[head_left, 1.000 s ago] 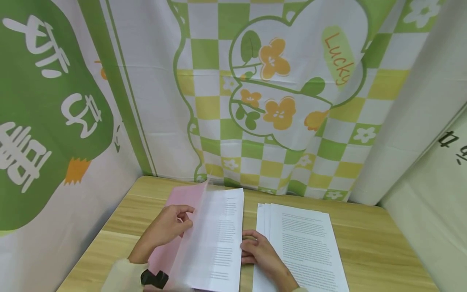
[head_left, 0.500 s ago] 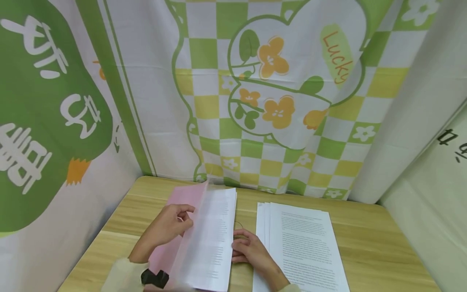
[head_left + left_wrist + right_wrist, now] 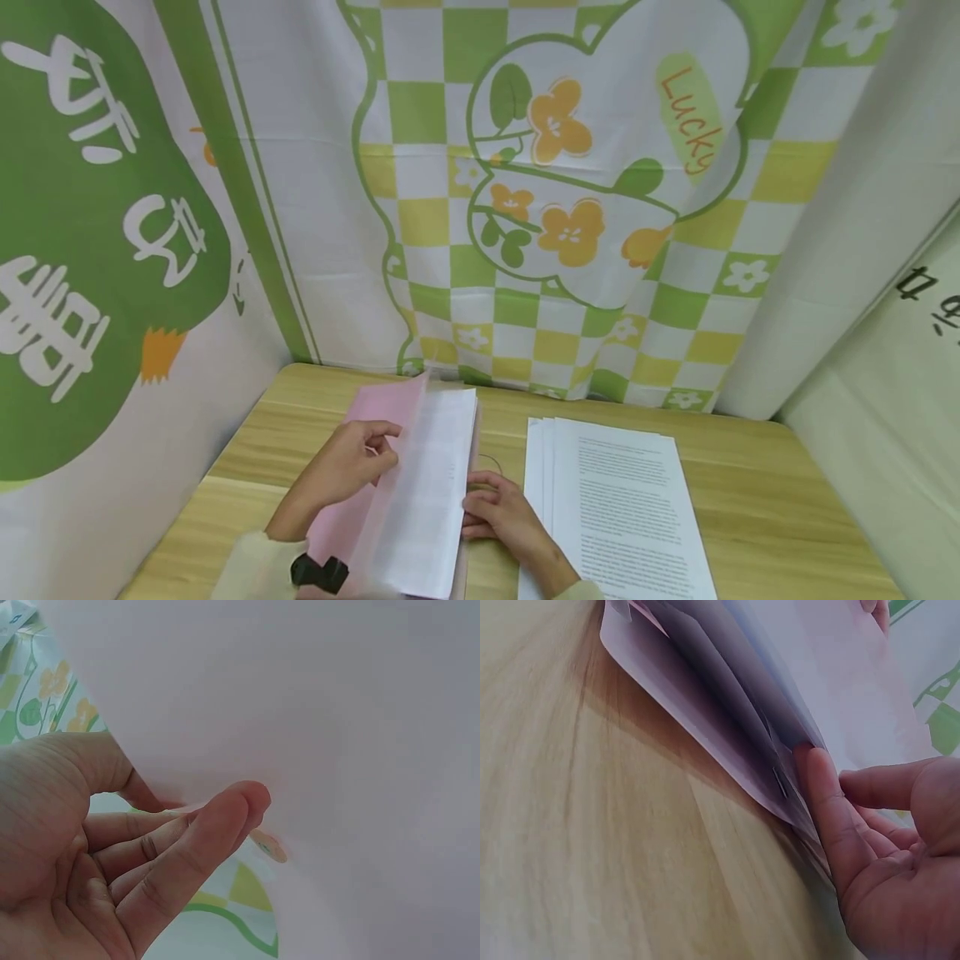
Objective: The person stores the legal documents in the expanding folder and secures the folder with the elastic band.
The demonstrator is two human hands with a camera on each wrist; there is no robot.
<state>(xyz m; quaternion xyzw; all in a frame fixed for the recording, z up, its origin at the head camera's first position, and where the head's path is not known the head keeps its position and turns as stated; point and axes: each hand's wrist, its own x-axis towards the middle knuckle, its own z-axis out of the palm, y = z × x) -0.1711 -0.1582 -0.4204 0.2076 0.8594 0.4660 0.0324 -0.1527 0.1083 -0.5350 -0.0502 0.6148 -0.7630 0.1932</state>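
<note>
Green-and-white printed curtains [image 3: 420, 108] surround your wood-grain tabletop [image 3: 772, 492] at its left, far and right edges. Over the left half of the tabletop, your left hand [image 3: 348, 462] has thumb and fingers brought together on a translucent pink folder [image 3: 386, 400]; the left wrist view shows the edge of the folder's raised cover running between them. Your right hand [image 3: 502, 512], nearer the middle of the tabletop, is partly curled, with thumb and forefinger pinching the right-hand edge of the white sheets [image 3: 459, 425] held within the folder. As the right wrist view shows, these sheets stand tilted away from the folder's lower panel [image 3: 667, 712], leaving a gap between the two. The folder itself lies left of the tabletop's centre, its top reaching close to the far edge. Just beside your right hand, a thin dark loop [image 3: 491, 461] shows against the wood. Farther to the right, a stack of printed pages [image 3: 630, 500] lies flat, several left margins fanned out, its lower end running out of the head view. At your left wrist, a black fitting [image 3: 320, 573] sits by a cream sleeve [image 3: 255, 571]. Beyond the far edge, the curtain bears orange flowers and the word "Lucky" [image 3: 690, 117].
</note>
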